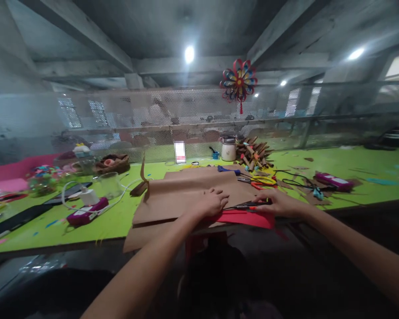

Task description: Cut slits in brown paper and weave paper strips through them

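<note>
My left hand (213,202) lies on a large sheet of brown kraft paper (173,195), fingers stretched out and pressed down near its front edge. What look like black scissors (248,205) are held in my right hand (276,202), fingers closed around the handle end. Their dark blades point left toward my left fingertips. Red paper (249,218) lies below the scissors at the table's front edge, partly covered by my left hand and forearm. At its left end the brown paper stands up in a curled strip (142,168).
Behind the paper lie blue-handled pliers (228,170) and a yellow-handled tool (264,180). Rolled brown paper tubes (254,154) are heaped beside a white jar (228,149). Purple power strips (88,212) with cables sit at both sides. A clear cup (109,185) stands left.
</note>
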A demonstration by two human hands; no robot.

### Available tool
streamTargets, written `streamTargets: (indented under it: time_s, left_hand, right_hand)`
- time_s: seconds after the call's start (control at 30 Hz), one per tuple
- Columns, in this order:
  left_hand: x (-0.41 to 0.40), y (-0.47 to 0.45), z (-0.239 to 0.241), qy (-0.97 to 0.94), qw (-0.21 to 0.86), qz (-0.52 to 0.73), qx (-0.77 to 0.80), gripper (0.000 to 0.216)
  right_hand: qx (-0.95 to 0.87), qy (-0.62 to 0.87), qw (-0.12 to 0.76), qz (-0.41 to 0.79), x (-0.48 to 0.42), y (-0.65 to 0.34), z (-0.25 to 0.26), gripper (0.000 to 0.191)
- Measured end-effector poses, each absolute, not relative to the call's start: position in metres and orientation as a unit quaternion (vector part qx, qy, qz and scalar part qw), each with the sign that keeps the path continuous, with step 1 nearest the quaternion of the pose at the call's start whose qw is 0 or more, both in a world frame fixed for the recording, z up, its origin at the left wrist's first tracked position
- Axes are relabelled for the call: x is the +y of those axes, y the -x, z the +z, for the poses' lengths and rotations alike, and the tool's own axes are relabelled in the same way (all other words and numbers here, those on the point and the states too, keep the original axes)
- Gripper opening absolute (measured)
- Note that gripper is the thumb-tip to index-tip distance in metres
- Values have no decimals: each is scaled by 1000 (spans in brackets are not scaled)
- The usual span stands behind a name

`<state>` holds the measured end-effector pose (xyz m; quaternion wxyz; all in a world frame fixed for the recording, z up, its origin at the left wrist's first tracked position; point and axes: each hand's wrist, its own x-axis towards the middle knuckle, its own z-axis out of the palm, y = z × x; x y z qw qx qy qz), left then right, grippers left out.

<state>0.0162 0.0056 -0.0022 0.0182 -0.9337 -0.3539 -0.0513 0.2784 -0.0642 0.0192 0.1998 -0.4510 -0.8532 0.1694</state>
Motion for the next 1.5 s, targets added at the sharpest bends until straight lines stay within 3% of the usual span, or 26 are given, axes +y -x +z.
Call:
streamTargets:
  time_s: [0.27, 0.4, 0.8, 1.5]
  left_hand:
    - [20, 31, 10, 947, 15, -60, -314, 38]
    - [16, 49, 6, 955, 33, -48, -291, 45]
    - [14, 46, -2, 947, 16, -65, -313, 48]
    - [16, 49, -6, 950, 21, -62, -304, 49]
  right_hand:
    - [-858, 446, 191, 168, -57, -282, 15, 42]
    - [-859, 445, 199, 159, -56, -280, 14, 40]
    - [-848, 451, 232, 155, -60, -274, 9, 43]
    - [-877, 413, 210, 126, -68, -253, 16, 39]
